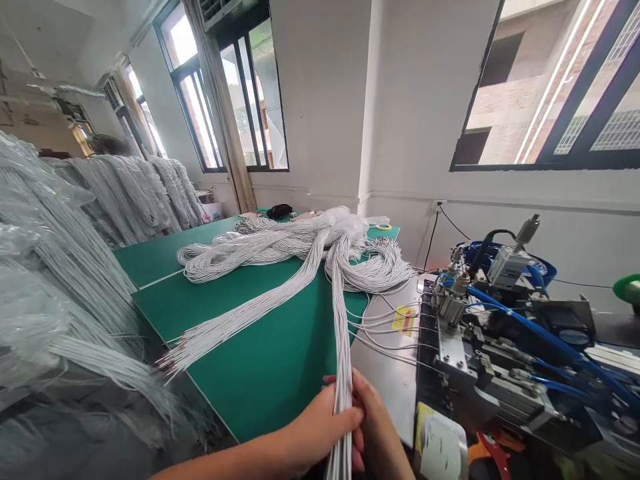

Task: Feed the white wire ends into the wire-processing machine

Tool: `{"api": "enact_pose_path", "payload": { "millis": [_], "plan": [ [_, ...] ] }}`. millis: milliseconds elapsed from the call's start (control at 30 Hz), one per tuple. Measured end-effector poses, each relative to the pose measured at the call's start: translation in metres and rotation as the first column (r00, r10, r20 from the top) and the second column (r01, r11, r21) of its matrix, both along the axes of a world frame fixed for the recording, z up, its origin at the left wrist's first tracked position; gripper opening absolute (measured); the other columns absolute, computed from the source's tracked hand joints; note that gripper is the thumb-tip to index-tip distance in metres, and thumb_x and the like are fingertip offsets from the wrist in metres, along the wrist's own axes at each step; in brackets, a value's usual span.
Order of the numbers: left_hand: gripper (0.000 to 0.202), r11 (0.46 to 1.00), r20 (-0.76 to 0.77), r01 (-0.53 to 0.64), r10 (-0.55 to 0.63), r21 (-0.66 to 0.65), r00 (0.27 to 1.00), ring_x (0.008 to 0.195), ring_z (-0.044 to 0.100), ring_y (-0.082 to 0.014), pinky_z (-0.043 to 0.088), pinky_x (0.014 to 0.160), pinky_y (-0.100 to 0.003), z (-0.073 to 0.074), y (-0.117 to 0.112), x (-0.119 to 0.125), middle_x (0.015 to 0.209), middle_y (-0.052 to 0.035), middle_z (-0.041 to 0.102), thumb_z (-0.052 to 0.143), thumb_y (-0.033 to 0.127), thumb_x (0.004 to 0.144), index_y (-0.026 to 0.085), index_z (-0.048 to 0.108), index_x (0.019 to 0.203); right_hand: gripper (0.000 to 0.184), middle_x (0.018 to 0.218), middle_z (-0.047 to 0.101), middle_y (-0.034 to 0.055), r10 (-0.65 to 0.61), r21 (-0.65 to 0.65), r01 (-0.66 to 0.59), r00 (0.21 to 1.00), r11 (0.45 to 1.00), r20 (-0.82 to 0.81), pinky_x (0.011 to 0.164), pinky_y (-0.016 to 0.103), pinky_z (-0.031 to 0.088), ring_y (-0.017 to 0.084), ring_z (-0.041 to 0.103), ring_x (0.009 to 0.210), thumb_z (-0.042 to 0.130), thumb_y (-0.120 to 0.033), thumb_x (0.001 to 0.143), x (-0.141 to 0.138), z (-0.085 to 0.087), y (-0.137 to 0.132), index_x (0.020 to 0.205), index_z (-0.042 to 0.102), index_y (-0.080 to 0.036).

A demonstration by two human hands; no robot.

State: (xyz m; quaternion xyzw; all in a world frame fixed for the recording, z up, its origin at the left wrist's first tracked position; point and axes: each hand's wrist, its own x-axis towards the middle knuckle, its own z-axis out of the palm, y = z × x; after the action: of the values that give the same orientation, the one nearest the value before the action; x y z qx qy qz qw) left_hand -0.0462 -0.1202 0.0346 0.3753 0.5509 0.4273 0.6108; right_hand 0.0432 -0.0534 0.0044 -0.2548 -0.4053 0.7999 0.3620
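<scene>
A bundle of thin white cables (341,333) runs down from the heap on the table toward me. My left hand (320,421) wraps round this bundle, its thumb lying across the front. Close against its right side, my right hand (370,407) also grips the bundle, with some of its fingers hidden behind the cables. Beyond my hands lies a large heap of looped white cables (280,243), partly under clear plastic. A second strand of cables (250,308) stretches to the left, its dark reddish ends reaching over the table's edge.
The green table (300,327) spans the middle. To the right stands a machine (460,333) with blue hoses, and several single cables run into it across a metal plate (390,393). Plastic-wrapped cable bundles (125,193) hang at the left. Orange-handled tool (493,450) sits low right.
</scene>
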Motion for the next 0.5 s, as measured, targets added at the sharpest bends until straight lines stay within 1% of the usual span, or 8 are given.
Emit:
{"api": "enact_pose_path", "payload": {
  "millis": [100,133,167,233,300,367,433,500],
  "plan": [
    [0.027,0.926,-0.273,0.369,-0.335,0.083,0.902,0.069,0.060,-0.0150,0.050,0.067,-0.027,0.004,0.002,-0.009,0.077,-0.0003,0.061,0.057,0.040,0.085,0.018,0.055,0.101,0.046,0.083,0.073,0.0090,-0.011,-0.244,-0.025,0.989,0.969,-0.147,0.071,0.032,0.056,0.022,0.070,0.074,0.082,-0.044,0.064,0.000,0.001,0.008,0.095,0.070,-0.014],
    [0.021,0.829,-0.382,0.554,-0.490,0.075,0.784,0.068,0.059,-0.0143,0.049,0.065,-0.026,0.009,0.003,-0.015,0.074,0.0007,0.059,0.054,0.037,0.087,0.018,0.059,0.094,0.043,0.084,0.073,0.0088,-0.015,-0.275,-0.029,0.987,0.961,-0.158,0.069,0.030,0.056,0.020,0.069,0.070,0.086,-0.038,0.060,0.004,0.002,0.010,0.092,0.070,-0.013],
    [0.019,0.677,-0.468,0.735,-0.641,0.029,0.609,0.062,0.056,-0.0129,0.047,0.061,-0.024,0.015,0.005,-0.022,0.067,0.0020,0.056,0.051,0.034,0.089,0.018,0.062,0.087,0.042,0.085,0.073,0.0088,-0.016,-0.279,-0.029,0.988,0.960,-0.157,0.065,0.028,0.057,0.018,0.068,0.067,0.088,-0.033,0.057,0.009,0.003,0.012,0.090,0.071,-0.013],
    [0.015,0.388,-0.561,0.921,-0.769,-0.027,0.307,0.057,0.056,-0.0122,0.046,0.057,-0.022,0.030,0.011,-0.037,0.063,0.0030,0.056,0.052,0.027,0.087,0.019,0.065,0.085,0.041,0.081,0.072,0.0084,-0.015,-0.239,-0.020,0.990,0.971,-0.142,0.058,0.025,0.056,0.016,0.066,0.062,0.087,-0.032,0.058,0.026,0.006,0.012,0.090,0.072,-0.011],
    [0.016,0.457,-0.718,0.880,-0.570,0.127,0.400,0.071,0.063,-0.0137,0.049,0.067,-0.021,0.043,0.018,-0.050,0.077,0.0009,0.065,0.053,0.027,0.089,0.021,0.065,0.098,0.043,0.076,0.070,0.0083,-0.004,-0.174,-0.016,0.993,0.985,-0.114,0.056,0.025,0.055,0.017,0.066,0.063,0.084,-0.036,0.063,0.044,0.012,0.008,0.096,0.072,-0.011],
    [0.016,0.507,-0.875,0.799,-0.163,0.322,0.455,0.090,0.062,-0.0174,0.048,0.082,-0.026,0.049,0.032,-0.058,0.094,-0.0033,0.067,0.056,0.025,0.087,0.022,0.064,0.100,0.047,0.085,0.070,0.0102,-0.023,-0.097,0.014,0.996,0.995,-0.085,0.056,0.026,0.056,0.018,0.066,0.069,0.081,-0.040,0.069,0.061,0.019,0.000,0.105,0.071,-0.012],
    [0.033,0.425,-0.904,0.804,0.095,0.415,0.416,0.111,0.054,-0.0220,0.044,0.095,-0.033,0.047,0.052,-0.059,0.120,-0.0089,0.059,0.060,0.020,0.081,0.021,0.058,0.114,0.048,0.099,0.069,0.0123,-0.068,-0.023,0.066,0.996,0.998,-0.059,0.055,0.028,0.057,0.021,0.066,0.076,0.078,-0.041,0.072,0.073,0.026,-0.009,0.110,0.069,-0.014],
    [0.059,0.327,-0.911,0.854,0.226,0.405,0.346,0.125,0.043,-0.0279,0.035,0.106,-0.043,0.036,0.079,-0.050,0.137,-0.0130,0.047,0.065,0.020,0.075,0.019,0.046,0.131,0.049,0.108,0.066,0.0129,-0.125,0.028,0.126,0.991,0.992,-0.045,0.054,0.030,0.057,0.023,0.066,0.081,0.076,-0.043,0.074,0.080,0.030,-0.019,0.114,0.067,-0.016]
  ]
}}
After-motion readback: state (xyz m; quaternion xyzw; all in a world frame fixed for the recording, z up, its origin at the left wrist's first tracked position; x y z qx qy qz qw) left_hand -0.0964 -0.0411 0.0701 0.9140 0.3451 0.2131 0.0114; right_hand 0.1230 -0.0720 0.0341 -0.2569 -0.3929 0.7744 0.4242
